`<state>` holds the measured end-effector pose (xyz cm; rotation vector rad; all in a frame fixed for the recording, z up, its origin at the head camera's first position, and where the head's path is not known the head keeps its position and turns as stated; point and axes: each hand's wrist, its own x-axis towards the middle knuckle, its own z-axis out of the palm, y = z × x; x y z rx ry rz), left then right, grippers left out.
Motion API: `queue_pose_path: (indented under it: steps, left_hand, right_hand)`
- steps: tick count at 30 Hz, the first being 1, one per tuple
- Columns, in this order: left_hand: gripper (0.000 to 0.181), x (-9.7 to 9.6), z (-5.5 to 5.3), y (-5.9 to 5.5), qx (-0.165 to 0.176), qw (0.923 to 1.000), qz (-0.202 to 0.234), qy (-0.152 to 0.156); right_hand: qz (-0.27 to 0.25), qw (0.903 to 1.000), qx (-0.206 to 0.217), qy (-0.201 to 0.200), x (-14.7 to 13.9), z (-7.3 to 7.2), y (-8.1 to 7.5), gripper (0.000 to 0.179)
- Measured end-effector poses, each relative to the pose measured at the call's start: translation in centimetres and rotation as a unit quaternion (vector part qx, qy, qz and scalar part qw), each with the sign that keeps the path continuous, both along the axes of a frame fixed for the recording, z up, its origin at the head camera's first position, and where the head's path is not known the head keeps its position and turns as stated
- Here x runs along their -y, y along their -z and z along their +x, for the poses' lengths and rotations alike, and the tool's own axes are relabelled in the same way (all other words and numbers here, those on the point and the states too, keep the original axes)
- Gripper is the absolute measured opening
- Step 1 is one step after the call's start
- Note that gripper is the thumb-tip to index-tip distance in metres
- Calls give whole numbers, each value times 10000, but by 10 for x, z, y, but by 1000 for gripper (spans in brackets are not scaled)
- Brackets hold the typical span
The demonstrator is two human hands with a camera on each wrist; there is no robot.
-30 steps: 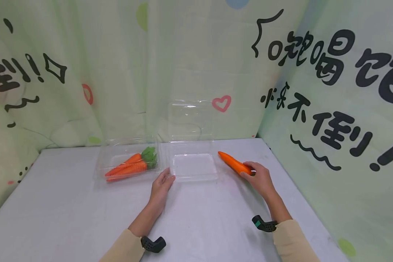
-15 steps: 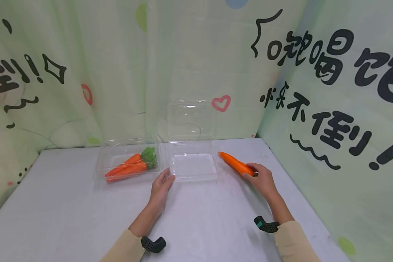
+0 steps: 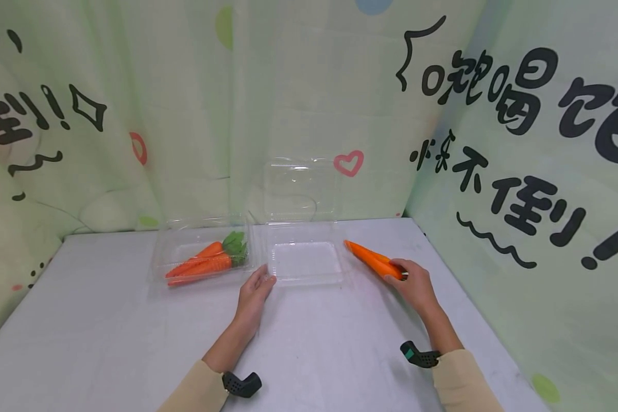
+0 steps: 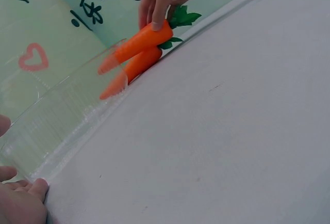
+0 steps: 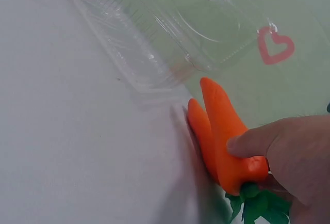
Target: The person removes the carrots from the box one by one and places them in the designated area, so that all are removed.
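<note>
My right hand (image 3: 413, 284) pinches an orange carrot (image 5: 225, 131) near its leafy green end, thumb on top. A second carrot (image 5: 202, 131) lies just below and beside it, partly hidden by the held one. Both tips point toward an open clear plastic box (image 3: 306, 262) in the middle, its lid (image 3: 301, 189) standing up at the back. My left hand (image 3: 253, 294) holds the box at its front left corner, thumb at the front and fingers along the side. In the left wrist view the carrot tips (image 4: 107, 65) show through the box wall.
Left of the open box stands another clear plastic box (image 3: 159, 260), with carrots (image 3: 201, 264) inside. A white-covered table (image 3: 319, 349) carries everything. Printed curtains (image 3: 298, 86) rise behind it and along the right side.
My right hand has shifted slightly right and back toward me with the carrot, and the second carrot's outline now shows apart from it. My left hand and both boxes stay in place.
</note>
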<state>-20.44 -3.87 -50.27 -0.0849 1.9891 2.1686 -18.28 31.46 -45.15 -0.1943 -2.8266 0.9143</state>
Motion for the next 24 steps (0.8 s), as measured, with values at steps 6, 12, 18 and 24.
queue_pose_path:
  steps: [6, 12, 18, 24]
  left_hand:
    - [60, 0, 0, 1, -10, 10000, -16, -19]
    - [61, 0, 1, 2, -29, 10000, 52, -57]
    - [61, 1, 1, 4, -46, 9999, 84, -44]
    - [62, 0, 0, 4, -120, 9998, 183, -31]
  right_hand:
    - [-44, 10000, -6, -63, 0, 1, 1, 43]
    - [-25, 9999, -36, -127, 3, 2, 1, 42]
    - [21, 10000, -55, -70, 7, 2, 2, 39]
    - [140, 9999, -16, -41, 10, 2, 2, 36]
